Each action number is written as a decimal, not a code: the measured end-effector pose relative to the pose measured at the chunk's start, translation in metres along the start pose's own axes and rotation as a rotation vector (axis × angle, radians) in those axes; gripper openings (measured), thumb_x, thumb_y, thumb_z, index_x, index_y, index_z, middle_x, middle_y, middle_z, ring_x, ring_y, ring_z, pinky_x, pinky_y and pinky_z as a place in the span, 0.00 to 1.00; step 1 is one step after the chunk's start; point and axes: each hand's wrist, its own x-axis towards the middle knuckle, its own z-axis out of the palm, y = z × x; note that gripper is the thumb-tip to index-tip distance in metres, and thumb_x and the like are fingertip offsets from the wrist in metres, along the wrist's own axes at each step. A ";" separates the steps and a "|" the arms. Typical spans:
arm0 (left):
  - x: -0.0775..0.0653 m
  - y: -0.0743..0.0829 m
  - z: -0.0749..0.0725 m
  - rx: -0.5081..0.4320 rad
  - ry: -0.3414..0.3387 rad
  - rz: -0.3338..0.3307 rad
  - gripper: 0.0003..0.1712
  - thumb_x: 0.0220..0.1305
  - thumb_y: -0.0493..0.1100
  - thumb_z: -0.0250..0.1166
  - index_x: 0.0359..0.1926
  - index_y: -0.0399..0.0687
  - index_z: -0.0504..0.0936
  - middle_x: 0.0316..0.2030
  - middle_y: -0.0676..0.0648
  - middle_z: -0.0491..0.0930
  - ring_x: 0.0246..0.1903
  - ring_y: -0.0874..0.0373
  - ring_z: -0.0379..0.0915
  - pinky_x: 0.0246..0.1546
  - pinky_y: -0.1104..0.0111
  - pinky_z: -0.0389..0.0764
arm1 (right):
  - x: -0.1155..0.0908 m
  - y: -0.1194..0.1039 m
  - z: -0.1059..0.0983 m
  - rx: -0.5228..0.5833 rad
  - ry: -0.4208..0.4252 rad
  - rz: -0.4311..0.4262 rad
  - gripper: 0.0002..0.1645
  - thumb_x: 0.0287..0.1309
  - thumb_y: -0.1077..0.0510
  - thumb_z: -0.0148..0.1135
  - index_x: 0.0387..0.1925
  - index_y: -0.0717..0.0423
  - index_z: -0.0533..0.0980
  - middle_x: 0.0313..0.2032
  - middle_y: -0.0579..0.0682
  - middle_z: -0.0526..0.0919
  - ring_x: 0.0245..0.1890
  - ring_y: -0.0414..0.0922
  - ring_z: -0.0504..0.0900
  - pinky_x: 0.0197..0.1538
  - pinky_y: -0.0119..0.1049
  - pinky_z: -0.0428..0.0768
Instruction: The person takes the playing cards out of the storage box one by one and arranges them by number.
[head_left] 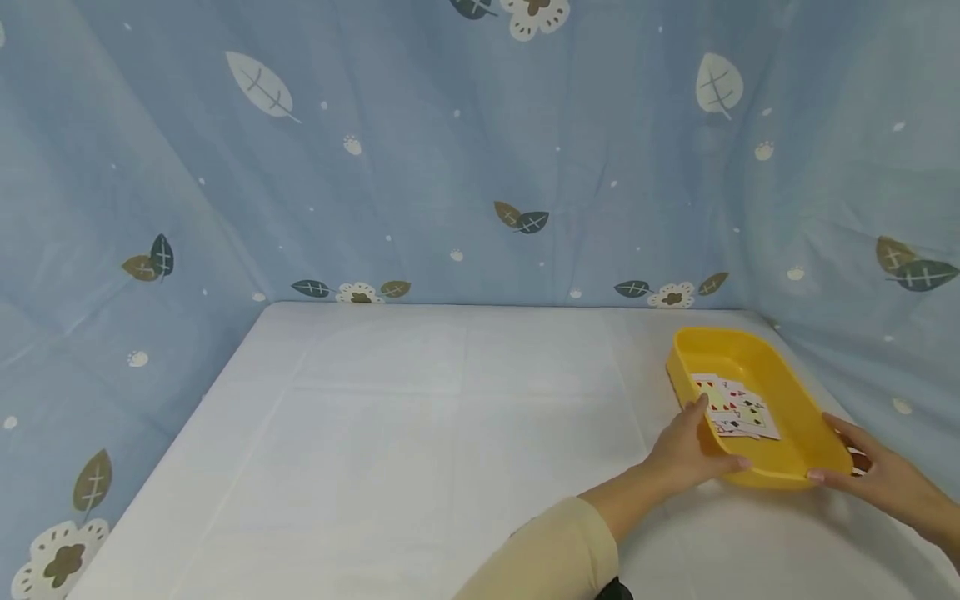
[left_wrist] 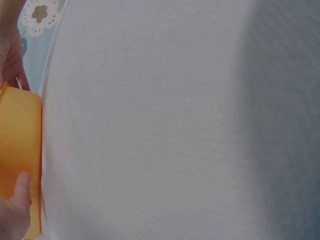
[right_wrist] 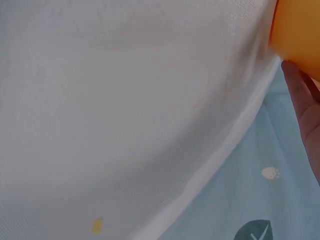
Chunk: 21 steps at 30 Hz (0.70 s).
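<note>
A yellow plastic tray (head_left: 802, 417) with rounded corners is at the right side of the white-covered table. Several playing cards (head_left: 742, 410) lie overlapping, face up, inside it. My left hand (head_left: 686, 450) holds the tray's near left corner, one fingertip at the rim and the thumb against the near wall. At the near right corner my right hand (head_left: 881, 479) grips the tray, thumb on the near wall and fingers around the right side. In the left wrist view the left thumb (left_wrist: 21, 192) presses the tray's outer wall. The right wrist view shows right-hand fingers (right_wrist: 299, 95) at the tray's lower edge.
A white cloth (head_left: 420, 433) with fold creases covers the table. Blue curtains (head_left: 450, 150) printed with leaves and flowers hang behind the table and along both sides. The right curtain (head_left: 862, 333) runs close beside the tray.
</note>
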 end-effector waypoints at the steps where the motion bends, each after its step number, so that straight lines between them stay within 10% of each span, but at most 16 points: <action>1: 0.000 -0.001 -0.001 -0.021 0.003 -0.004 0.49 0.52 0.57 0.71 0.71 0.68 0.53 0.68 0.62 0.58 0.65 0.65 0.58 0.61 0.67 0.68 | 0.001 0.000 0.000 0.006 -0.003 0.008 0.62 0.60 0.40 0.60 0.69 0.71 0.32 0.57 0.82 0.52 0.50 0.75 0.66 0.37 0.52 0.80; 7: 0.002 -0.007 -0.009 -0.149 0.028 -0.033 0.48 0.50 0.51 0.74 0.69 0.69 0.58 0.63 0.61 0.65 0.58 0.68 0.64 0.56 0.71 0.71 | 0.005 0.000 0.003 0.063 -0.018 0.037 0.61 0.59 0.40 0.60 0.70 0.66 0.31 0.62 0.82 0.44 0.54 0.78 0.59 0.45 0.62 0.76; 18: 0.003 -0.008 -0.015 -0.265 0.032 -0.085 0.47 0.47 0.45 0.76 0.66 0.69 0.63 0.50 0.64 0.72 0.43 0.72 0.67 0.48 0.76 0.75 | 0.001 0.000 0.010 0.116 0.008 0.017 0.58 0.59 0.43 0.61 0.72 0.56 0.33 0.62 0.81 0.50 0.54 0.74 0.65 0.40 0.45 0.83; 21: 0.004 -0.008 -0.018 -0.281 0.035 -0.102 0.47 0.45 0.44 0.76 0.65 0.69 0.64 0.51 0.64 0.72 0.44 0.71 0.67 0.49 0.75 0.75 | 0.001 -0.001 0.010 0.120 0.009 0.004 0.57 0.59 0.44 0.61 0.73 0.55 0.34 0.61 0.80 0.54 0.48 0.58 0.77 0.39 0.42 0.83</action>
